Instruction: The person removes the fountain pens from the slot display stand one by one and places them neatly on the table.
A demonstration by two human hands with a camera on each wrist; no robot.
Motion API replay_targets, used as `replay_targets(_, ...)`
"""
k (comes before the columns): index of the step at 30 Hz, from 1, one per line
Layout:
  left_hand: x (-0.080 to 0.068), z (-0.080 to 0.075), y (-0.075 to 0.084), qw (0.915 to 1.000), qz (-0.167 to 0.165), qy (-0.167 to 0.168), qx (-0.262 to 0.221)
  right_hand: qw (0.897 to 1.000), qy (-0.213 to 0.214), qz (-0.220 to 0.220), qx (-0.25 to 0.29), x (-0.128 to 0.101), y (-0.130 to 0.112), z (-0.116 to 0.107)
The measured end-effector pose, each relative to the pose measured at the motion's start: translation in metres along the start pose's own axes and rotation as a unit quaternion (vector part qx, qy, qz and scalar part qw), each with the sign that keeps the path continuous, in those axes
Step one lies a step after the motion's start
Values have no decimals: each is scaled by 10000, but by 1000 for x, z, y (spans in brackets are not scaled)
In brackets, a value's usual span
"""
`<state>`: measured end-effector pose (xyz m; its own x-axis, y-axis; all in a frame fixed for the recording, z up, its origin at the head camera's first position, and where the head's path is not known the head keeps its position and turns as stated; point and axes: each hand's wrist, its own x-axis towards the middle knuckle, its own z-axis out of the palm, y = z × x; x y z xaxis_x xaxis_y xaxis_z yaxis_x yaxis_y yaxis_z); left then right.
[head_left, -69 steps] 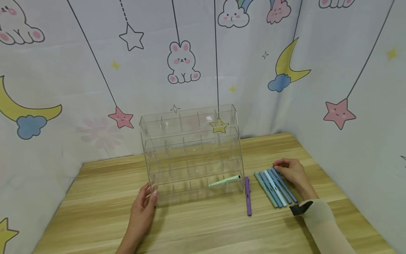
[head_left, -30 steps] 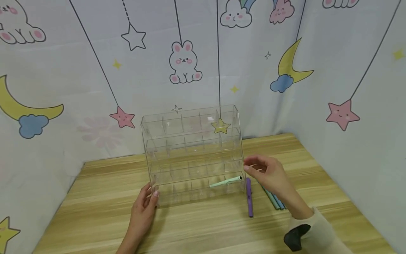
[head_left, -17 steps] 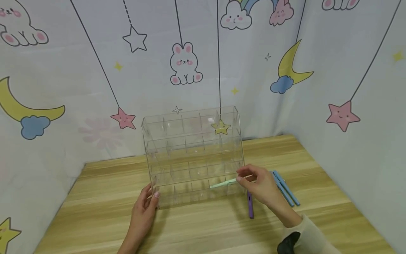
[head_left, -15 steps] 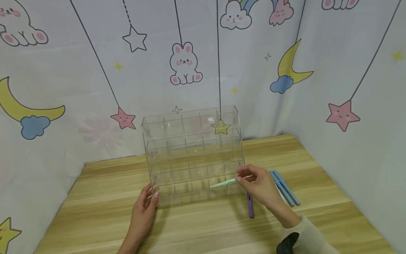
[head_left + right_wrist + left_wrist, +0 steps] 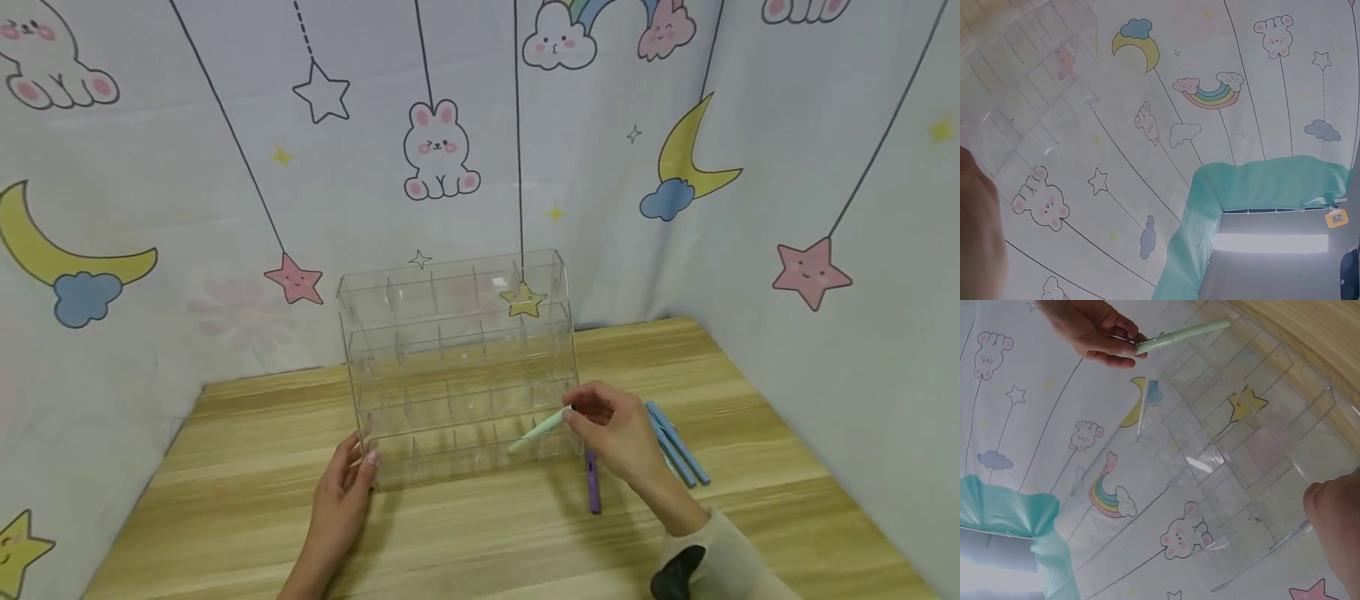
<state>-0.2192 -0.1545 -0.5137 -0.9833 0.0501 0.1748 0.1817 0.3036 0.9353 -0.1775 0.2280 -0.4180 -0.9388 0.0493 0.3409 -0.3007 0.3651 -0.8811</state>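
Note:
A clear acrylic organizer (image 5: 457, 367) with several rows of small compartments stands on the wooden table (image 5: 225, 517). My left hand (image 5: 347, 487) rests against its lower left corner, fingers nearly straight. My right hand (image 5: 611, 433) pinches the upper end of a mint green pen (image 5: 536, 431), which slants down into the bottom row at the organizer's right side. The left wrist view shows the same pen (image 5: 1182, 335) held by the right hand's fingertips (image 5: 1119, 344) over the organizer (image 5: 1241, 450). The right wrist view shows only part of the organizer (image 5: 1029, 81) and the backdrop.
A purple pen (image 5: 592, 487) lies on the table just right of the organizer. Blue pens (image 5: 675, 450) lie further right, partly behind my right hand. A cartoon-printed cloth backdrop (image 5: 825, 167) closes in the table at the back and right.
My right hand left the row of blue pens, crossed to the organizer and took the mint pen's end. The pen has tipped from nearly flat to a steeper slant. The left hand stayed put.

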Motion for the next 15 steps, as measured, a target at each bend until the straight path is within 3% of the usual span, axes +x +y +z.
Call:
replay_targets(5,0,0,1,10000,93,-3,10,9978,490,-401,191,4,-3,-5)
replay_targets(15,-1,-1,3,9999,148,-28,55,9817,1494,-971,674,10,-20,-29)
